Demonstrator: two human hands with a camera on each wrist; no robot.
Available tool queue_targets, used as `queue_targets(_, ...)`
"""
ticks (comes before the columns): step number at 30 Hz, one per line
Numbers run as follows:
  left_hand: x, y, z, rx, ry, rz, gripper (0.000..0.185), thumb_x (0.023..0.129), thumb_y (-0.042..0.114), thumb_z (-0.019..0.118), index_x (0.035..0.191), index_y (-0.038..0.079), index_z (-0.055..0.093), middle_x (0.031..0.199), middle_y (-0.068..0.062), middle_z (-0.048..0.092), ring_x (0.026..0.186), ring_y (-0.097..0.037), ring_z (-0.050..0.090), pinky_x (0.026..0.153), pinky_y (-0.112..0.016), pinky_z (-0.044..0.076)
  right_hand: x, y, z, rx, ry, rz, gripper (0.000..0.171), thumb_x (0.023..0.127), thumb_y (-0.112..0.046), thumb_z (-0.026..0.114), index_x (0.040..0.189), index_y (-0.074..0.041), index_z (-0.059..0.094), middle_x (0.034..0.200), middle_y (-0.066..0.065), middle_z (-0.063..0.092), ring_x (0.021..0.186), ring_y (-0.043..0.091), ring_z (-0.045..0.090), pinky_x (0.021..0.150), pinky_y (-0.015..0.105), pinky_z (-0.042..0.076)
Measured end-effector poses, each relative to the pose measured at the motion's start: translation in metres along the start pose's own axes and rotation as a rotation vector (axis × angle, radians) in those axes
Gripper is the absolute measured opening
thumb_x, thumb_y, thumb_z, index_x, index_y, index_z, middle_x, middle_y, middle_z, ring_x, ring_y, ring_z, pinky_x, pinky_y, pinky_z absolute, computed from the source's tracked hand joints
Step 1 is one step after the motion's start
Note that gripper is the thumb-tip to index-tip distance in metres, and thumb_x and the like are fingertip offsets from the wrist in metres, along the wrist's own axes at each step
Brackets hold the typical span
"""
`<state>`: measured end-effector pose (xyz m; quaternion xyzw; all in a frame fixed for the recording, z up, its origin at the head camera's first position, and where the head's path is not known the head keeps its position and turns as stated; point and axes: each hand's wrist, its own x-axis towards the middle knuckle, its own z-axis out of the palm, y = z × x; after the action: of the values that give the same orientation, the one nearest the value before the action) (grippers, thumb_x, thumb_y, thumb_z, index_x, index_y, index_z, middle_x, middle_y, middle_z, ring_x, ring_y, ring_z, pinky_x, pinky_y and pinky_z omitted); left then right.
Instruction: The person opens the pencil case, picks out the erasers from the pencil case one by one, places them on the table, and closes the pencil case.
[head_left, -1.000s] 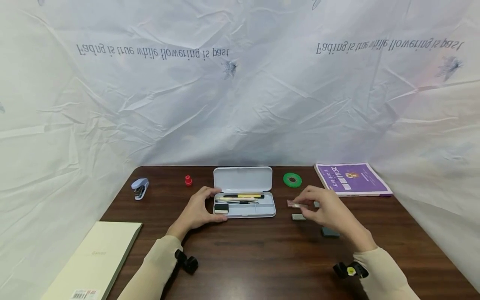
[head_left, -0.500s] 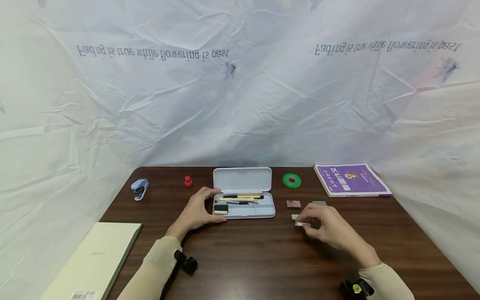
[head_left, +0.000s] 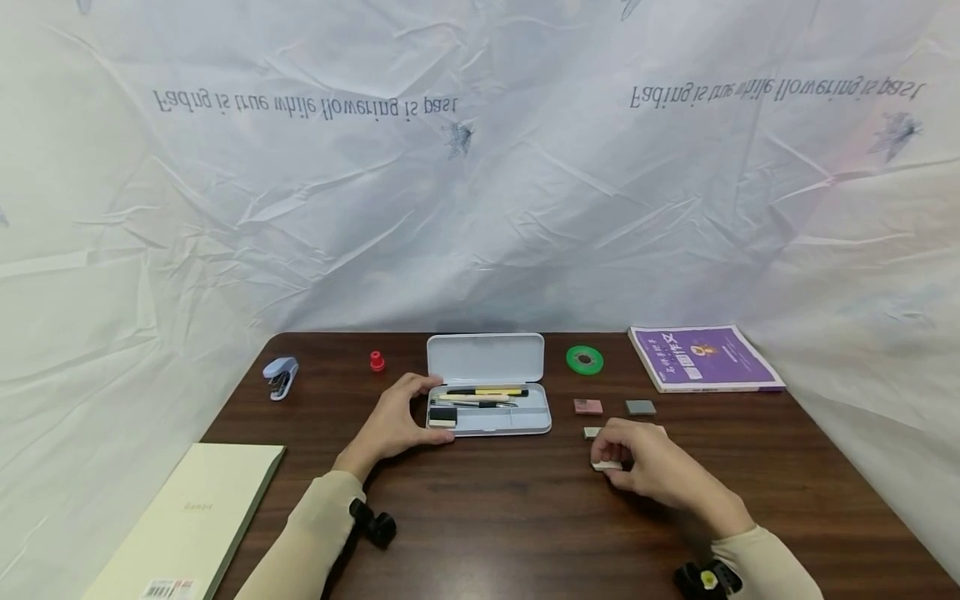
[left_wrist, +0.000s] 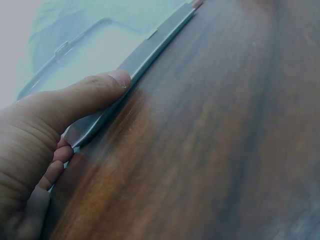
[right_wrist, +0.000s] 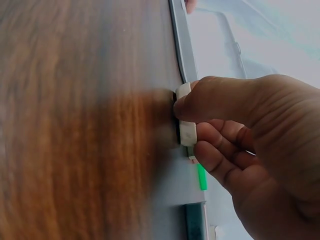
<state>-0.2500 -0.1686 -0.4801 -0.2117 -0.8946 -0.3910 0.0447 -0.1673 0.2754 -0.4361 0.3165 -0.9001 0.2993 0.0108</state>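
Right hand point(head_left: 652, 467) pinching a small white eraser point(head_left: 606, 465) at its fingertips, left hand point(head_left: 393, 421) gripping the open pencil case point(head_left: 487, 392) at its left end

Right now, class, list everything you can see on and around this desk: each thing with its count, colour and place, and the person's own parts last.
table: one, dark brown wood, under everything
backdrop sheet: one, white, printed lettering, behind the table
pencil case: one, pale grey, open, centre back, holding pens and a white block
stapler: one, pale blue, back left
small red item: one, red, left of the case
tape roll: one, green, right of the case
book: one, purple cover, back right
notebook: one, cream, front left
small blocks: three lying loose right of the case, pinkish, grey, pale
white block: one, pinched in the right hand
left hand: holds the case's left end
right hand: front right of the case
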Motion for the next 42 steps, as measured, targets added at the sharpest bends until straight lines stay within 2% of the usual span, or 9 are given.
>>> queue_targets(11, 0.000, 0.001, 0.000, 0.007, 0.000, -0.006, 0.095, 0.073, 0.050, 0.105, 0.154, 0.019, 0.066, 0.144, -0.002, 0.064, 0.130, -0.026, 0.062, 0.114, -0.055, 0.051, 0.001, -0.001, -0.001, -0.001, -0.018, -0.006, 0.037, 0.084, 0.008, 0.086, 0.097, -0.024, 0.072, 0.093, -0.010, 0.063, 0.083, 0.005, 0.060, 0.072, 0.028, 0.055)
queue_targets(16, 0.000, 0.001, -0.001, 0.010, 0.003, -0.004, 0.095, 0.073, 0.051, 0.105, 0.154, 0.018, 0.066, 0.143, -0.002, 0.065, 0.129, -0.026, 0.062, 0.113, -0.055, 0.051, 0.001, -0.003, -0.004, -0.015, -0.032, 0.019, 0.034, 0.087, 0.003, 0.088, 0.098, -0.026, 0.073, 0.093, -0.011, 0.063, 0.083, 0.006, 0.060, 0.071, 0.027, 0.053)
queue_targets(19, 0.000, 0.002, 0.000, 0.008, 0.002, -0.006, 0.095, 0.073, 0.051, 0.105, 0.154, 0.018, 0.066, 0.142, -0.002, 0.065, 0.129, -0.026, 0.062, 0.113, -0.055, 0.051, 0.002, -0.004, -0.004, 0.000, 0.021, 0.001, 0.032, 0.089, -0.001, 0.091, 0.098, -0.026, 0.074, 0.094, -0.011, 0.064, 0.082, 0.007, 0.061, 0.071, 0.027, 0.054)
queue_targets(22, 0.000, 0.002, 0.001, 0.002, 0.003, -0.007, 0.096, 0.072, 0.051, 0.106, 0.153, 0.019, 0.066, 0.142, -0.002, 0.065, 0.128, -0.026, 0.062, 0.112, -0.055, 0.052, 0.008, -0.005, -0.003, 0.023, 0.135, -0.049, 0.031, 0.089, -0.001, 0.093, 0.100, -0.023, 0.074, 0.096, -0.008, 0.066, 0.083, 0.012, 0.064, 0.072, 0.030, 0.056)
queue_targets(25, 0.000, 0.001, 0.001, -0.001, 0.006, -0.003, 0.096, 0.071, 0.050, 0.106, 0.153, 0.018, 0.067, 0.141, -0.001, 0.065, 0.127, -0.026, 0.062, 0.112, -0.054, 0.052, 0.018, -0.007, -0.002, 0.026, 0.240, -0.066, 0.032, 0.089, 0.000, 0.093, 0.106, -0.019, 0.074, 0.104, -0.006, 0.072, 0.089, 0.016, 0.069, 0.076, 0.032, 0.059)
queue_targets(29, 0.000, 0.002, 0.000, 0.000, 0.014, 0.004, 0.096, 0.071, 0.050, 0.106, 0.153, 0.017, 0.067, 0.140, -0.002, 0.066, 0.125, -0.025, 0.062, 0.110, -0.054, 0.052, 0.031, -0.011, 0.001, 0.033, 0.303, -0.031, 0.041, 0.091, -0.002, 0.091, 0.125, -0.016, 0.074, 0.117, -0.005, 0.074, 0.101, 0.023, 0.074, 0.085, 0.039, 0.064)
queue_targets(34, 0.000, 0.001, 0.000, 0.008, 0.007, -0.004, 0.095, 0.072, 0.051, 0.106, 0.153, 0.018, 0.067, 0.141, -0.001, 0.065, 0.126, -0.025, 0.062, 0.111, -0.054, 0.052, 0.055, -0.018, 0.010, 0.134, 0.307, 0.001, 0.054, 0.095, -0.003, 0.088, 0.145, -0.012, 0.068, 0.132, 0.008, 0.074, 0.115, 0.032, 0.076, 0.092, 0.054, 0.065)
queue_targets(38, 0.000, 0.001, 0.000, 0.003, 0.006, -0.017, 0.095, 0.071, 0.049, 0.106, 0.153, 0.019, 0.067, 0.141, -0.001, 0.065, 0.127, -0.026, 0.061, 0.112, -0.054, 0.051, 0.080, -0.033, 0.014, 0.162, 0.302, -0.023, 0.055, 0.097, -0.007, 0.088, 0.149, -0.014, 0.068, 0.135, 0.010, 0.073, 0.119, 0.033, 0.075, 0.096, 0.053, 0.064)
queue_targets(42, 0.001, 0.001, 0.000, 0.008, 0.004, -0.017, 0.095, 0.072, 0.050, 0.106, 0.153, 0.020, 0.067, 0.142, 0.000, 0.065, 0.128, -0.025, 0.061, 0.112, -0.053, 0.052, 0.106, -0.050, 0.019, 0.159, 0.320, -0.099, 0.054, 0.098, -0.008, 0.087, 0.148, -0.013, 0.069, 0.132, 0.008, 0.073, 0.116, 0.031, 0.073, 0.098, 0.048, 0.063)
